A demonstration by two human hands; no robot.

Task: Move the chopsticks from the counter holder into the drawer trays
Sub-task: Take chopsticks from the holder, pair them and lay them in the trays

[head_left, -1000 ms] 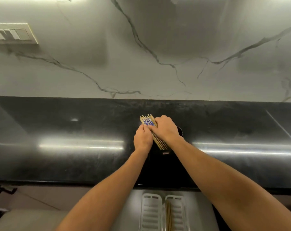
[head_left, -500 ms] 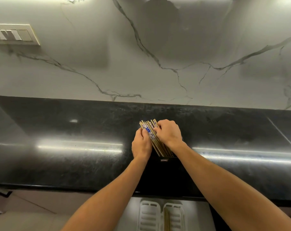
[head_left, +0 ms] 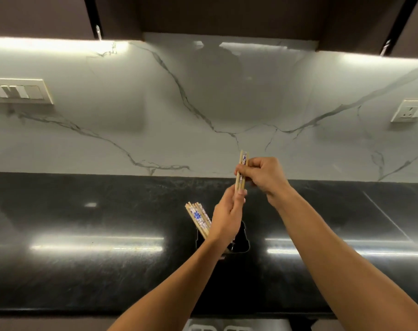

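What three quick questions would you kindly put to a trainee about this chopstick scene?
1. True or false: the right hand holds the lifted pair of chopsticks above the counter.
2. The remaining chopsticks stand: A in the black holder, B flat on the counter, C in a tray.
3. Fill in: the left hand pinches the lifted pair's ____ end.
Key: 1 true; 2 A; 3 lower.
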